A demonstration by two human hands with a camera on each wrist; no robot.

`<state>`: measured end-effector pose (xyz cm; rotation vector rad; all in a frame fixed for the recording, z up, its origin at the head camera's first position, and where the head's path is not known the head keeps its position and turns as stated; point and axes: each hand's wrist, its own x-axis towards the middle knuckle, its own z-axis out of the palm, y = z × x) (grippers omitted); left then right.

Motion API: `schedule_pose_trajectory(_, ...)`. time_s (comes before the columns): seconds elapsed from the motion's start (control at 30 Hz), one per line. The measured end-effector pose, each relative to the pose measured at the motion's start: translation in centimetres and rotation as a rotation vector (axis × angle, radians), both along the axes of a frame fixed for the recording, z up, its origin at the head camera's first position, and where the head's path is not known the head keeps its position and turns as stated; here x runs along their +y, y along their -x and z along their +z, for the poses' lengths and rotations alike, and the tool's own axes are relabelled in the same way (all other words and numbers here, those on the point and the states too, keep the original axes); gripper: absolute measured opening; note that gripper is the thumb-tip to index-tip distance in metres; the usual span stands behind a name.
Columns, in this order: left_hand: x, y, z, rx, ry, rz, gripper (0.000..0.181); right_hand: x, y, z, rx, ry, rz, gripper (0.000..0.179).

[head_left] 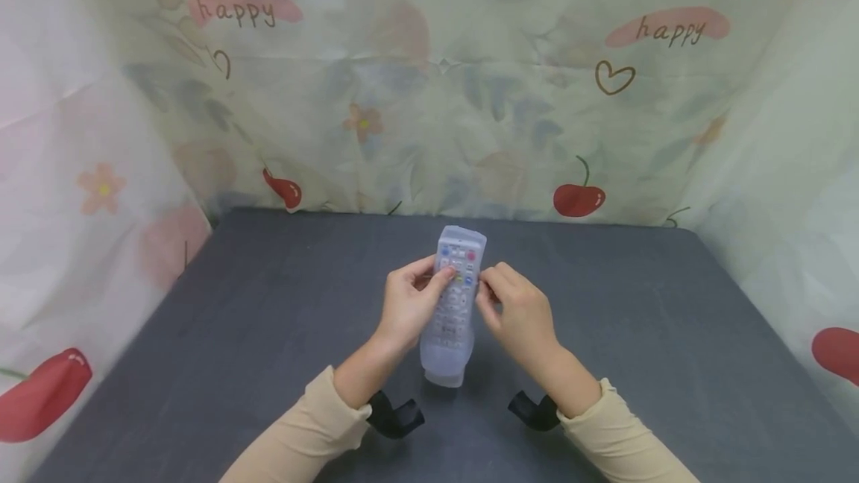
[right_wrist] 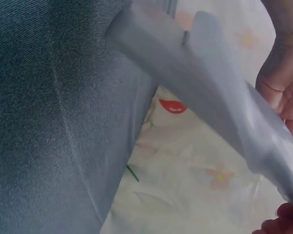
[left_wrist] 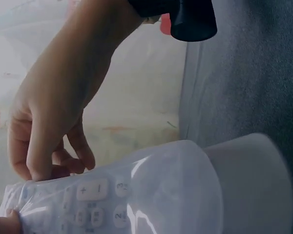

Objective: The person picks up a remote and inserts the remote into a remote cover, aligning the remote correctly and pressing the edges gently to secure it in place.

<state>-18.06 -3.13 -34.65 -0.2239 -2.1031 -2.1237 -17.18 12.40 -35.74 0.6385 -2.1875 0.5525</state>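
Observation:
A pale remote control [head_left: 453, 304] with several rows of buttons is held up over the table, top end away from me. Around it is a loose, translucent plastic sleeve [left_wrist: 176, 180], whose lower part stands off from the remote in the right wrist view. My left hand [head_left: 409, 304] grips the remote from the left side, thumb across the upper buttons. On the opposite side, my right hand [head_left: 520, 311] has curled fingers pinching the sleeve's edge. The right wrist view shows the remote side-on, with the right fingertips [right_wrist: 278, 219] by its upper end.
The dark grey table [head_left: 282, 282] lies beneath both hands. Printed cloth [head_left: 443, 95] with cherries and hearts hangs at the back and both sides. A black wrist mount [head_left: 396, 417] sits below the left forearm, another mount [head_left: 535, 411] by the right.

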Motion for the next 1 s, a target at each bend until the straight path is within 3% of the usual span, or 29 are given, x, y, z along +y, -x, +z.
schedule_pose_trajectory(0.1, 0.0, 0.0, 0.1, 0.029, 0.009, 0.000, 0.028, -0.1, 0.0, 0.0, -0.012, 0.040, 0.012, 0.005)
schedule_pose_trajectory(0.2, 0.1, 0.1, 0.2, 0.050, 0.021, 0.011, 0.027, -0.3, -0.2, 0.0, -0.076, 0.101, 0.028, 0.008)
schedule_pose_trajectory(0.5, 0.3, 0.1, 0.1, 0.056, 0.032, 0.026, 0.028, -1.4, -1.0, -1.0, -0.484, 0.383, 0.211, 0.038)
schedule_pose_trajectory(0.73, -0.4, 0.2, 0.3, 0.077, 0.120, -0.022, 0.030, -1.1, -0.5, -0.9, -0.637, 0.564, 0.296, 0.034)
schedule_pose_trajectory(0.83, -1.0, 0.4, 0.5, 0.101, 0.125, -0.012, 0.028, -0.8, -0.3, -0.6, -0.722, 0.610, 0.301, 0.034)
schedule_pose_trajectory(1.0, -1.3, 0.6, 0.4, 0.142, 0.142, 0.035, 0.023, -0.9, -0.3, -0.5, -0.773, 0.635, 0.287, 0.035)
